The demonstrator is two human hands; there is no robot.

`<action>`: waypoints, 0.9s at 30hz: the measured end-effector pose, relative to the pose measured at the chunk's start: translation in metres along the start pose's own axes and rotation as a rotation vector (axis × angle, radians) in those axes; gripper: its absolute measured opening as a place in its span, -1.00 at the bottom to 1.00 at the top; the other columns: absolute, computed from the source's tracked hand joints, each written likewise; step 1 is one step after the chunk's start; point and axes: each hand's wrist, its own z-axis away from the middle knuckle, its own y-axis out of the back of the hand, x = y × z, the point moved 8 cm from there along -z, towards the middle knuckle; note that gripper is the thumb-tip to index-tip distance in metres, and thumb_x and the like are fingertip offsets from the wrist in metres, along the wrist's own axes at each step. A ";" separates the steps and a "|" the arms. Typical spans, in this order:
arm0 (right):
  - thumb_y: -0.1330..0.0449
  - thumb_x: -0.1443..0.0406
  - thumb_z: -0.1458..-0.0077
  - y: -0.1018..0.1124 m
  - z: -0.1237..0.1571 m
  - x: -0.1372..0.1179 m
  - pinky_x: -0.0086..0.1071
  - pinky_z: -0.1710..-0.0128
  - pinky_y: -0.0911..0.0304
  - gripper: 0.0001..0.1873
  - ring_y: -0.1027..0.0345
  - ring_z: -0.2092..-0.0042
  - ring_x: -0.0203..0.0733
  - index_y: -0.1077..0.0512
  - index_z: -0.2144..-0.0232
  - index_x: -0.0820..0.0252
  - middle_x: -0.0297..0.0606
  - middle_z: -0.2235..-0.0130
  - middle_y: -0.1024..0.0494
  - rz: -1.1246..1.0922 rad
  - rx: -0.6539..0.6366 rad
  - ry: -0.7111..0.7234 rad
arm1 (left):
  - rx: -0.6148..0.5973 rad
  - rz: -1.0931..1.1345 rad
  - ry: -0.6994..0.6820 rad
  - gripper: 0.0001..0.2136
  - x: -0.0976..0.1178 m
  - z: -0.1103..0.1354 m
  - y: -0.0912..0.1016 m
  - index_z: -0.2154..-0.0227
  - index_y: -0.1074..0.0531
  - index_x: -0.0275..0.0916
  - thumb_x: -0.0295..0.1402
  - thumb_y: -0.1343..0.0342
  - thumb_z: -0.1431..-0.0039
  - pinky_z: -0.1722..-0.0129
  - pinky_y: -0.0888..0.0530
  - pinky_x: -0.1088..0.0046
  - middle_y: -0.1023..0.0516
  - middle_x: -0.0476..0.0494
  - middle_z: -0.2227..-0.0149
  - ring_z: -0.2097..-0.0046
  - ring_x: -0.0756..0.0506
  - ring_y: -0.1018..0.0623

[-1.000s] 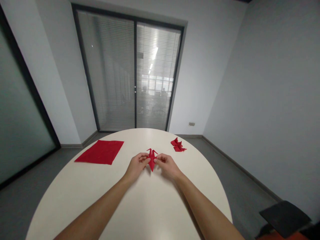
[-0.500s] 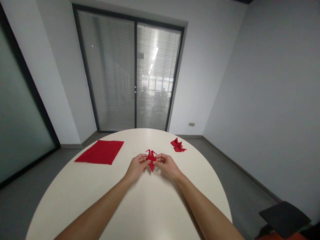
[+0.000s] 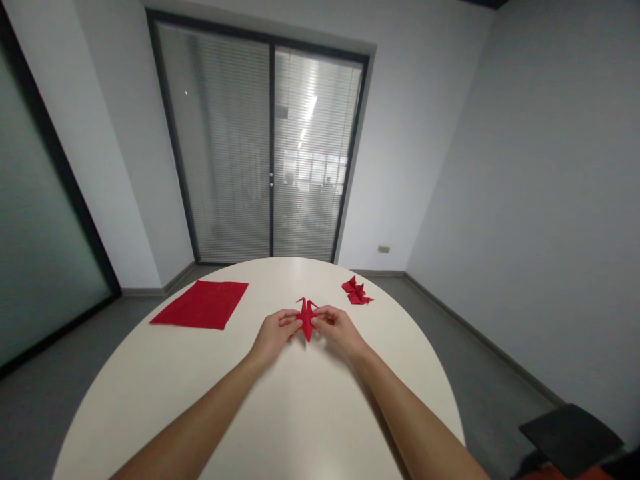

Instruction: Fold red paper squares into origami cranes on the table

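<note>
A small red origami crane [image 3: 307,324] is held between my two hands above the table, its two narrow points facing away from me and a broader tip facing me. My left hand [image 3: 279,332] pinches its left side with thumb and fingers. On the other side, my right hand [image 3: 336,327] grips the right edge the same way. Parts of the folded paper are hidden behind my fingers.
The round white table [image 3: 260,413] carries a red paper sheet [image 3: 203,305] at the left. Several folded red paper pieces [image 3: 357,291] lie at the back right. A black chair [image 3: 570,430] stands off the table's right side.
The crane has shifted slightly to the right and turned a little between my fingers. My right hand's fingers have closed in on its edge. My left hand has barely moved.
</note>
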 end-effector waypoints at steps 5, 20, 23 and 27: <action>-0.38 0.01 0.04 0.005 0.000 -0.005 -0.31 0.29 -0.28 -0.59 -0.40 0.37 -0.21 -0.54 0.30 0.22 -0.24 0.33 -0.59 0.009 0.046 0.021 | -0.019 0.016 0.005 -0.61 0.005 0.004 -0.002 0.11 -0.55 -0.30 -0.27 -0.29 0.03 0.32 -0.46 0.44 -0.67 -0.27 0.15 0.20 -0.15 -0.63; -0.23 -0.02 -0.14 -0.011 0.002 0.002 -0.23 0.13 -0.31 -0.57 -0.47 0.21 -0.12 -0.57 0.17 0.20 -0.17 0.24 -0.63 -0.020 -0.086 0.012 | 0.001 0.070 -0.030 -0.64 -0.006 -0.005 0.005 0.22 -0.52 -0.31 -0.35 -0.31 0.16 0.26 -0.51 0.37 -0.68 -0.21 0.34 0.31 -0.15 -0.64; -0.21 0.10 -0.16 -0.017 0.004 -0.001 -0.22 0.08 -0.29 -0.65 -0.47 0.17 -0.10 -0.58 0.11 0.16 -0.19 0.20 -0.63 -0.034 -0.160 0.021 | 0.035 0.062 -0.042 -0.66 -0.004 -0.004 0.008 0.23 -0.50 -0.30 -0.38 -0.31 0.15 0.30 -0.51 0.40 -0.66 -0.17 0.38 0.36 -0.13 -0.64; -0.28 0.20 -0.07 -0.017 0.004 -0.003 -0.22 0.09 -0.30 -0.63 -0.48 0.14 -0.08 -0.55 0.05 0.11 -0.19 0.10 -0.62 0.006 -0.162 0.062 | 0.079 0.067 -0.049 -0.63 -0.003 -0.003 0.011 0.21 -0.48 -0.27 -0.41 -0.35 0.17 0.32 -0.53 0.40 -0.66 -0.19 0.30 0.34 -0.13 -0.64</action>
